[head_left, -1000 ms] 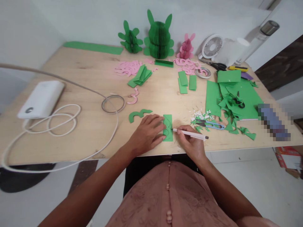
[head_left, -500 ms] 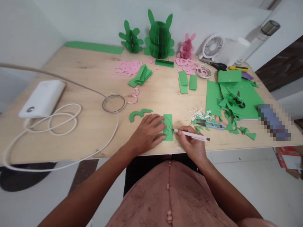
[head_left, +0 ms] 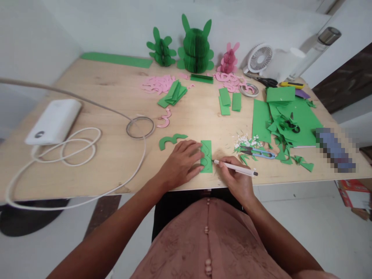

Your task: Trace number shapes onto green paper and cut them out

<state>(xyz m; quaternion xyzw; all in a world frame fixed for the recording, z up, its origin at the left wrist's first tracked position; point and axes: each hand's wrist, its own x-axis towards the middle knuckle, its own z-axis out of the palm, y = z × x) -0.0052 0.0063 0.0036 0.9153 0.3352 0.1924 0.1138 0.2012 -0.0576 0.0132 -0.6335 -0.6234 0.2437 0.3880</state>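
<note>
A small green paper rectangle (head_left: 207, 149) lies near the front edge of the table, with a curved outline drawn on it. My left hand (head_left: 183, 162) rests flat with fingers apart, its fingertips on the paper's left side. In my right hand (head_left: 236, 176) is a white pen (head_left: 238, 167), gripped between thumb and fingers. Its tip is at the paper's right edge. Just beyond my left hand sits a wavy green paper cutout (head_left: 171, 140). Blue thread snips (head_left: 261, 152) lie among green and white scraps to the right of the pen.
Green (head_left: 197, 48) and pink paper rabbits (head_left: 228, 60) stand at the back beside a small white fan (head_left: 260, 59). Folded green strips (head_left: 174, 93) and pink scraps (head_left: 158, 84) lie mid-table. A power bank (head_left: 54, 120) with a looping cable is left; green sheets (head_left: 261, 124) lie right.
The pen tip and my right hand have shifted very slightly. My left hand and the paper stay in place; the view has tilted a little.
</note>
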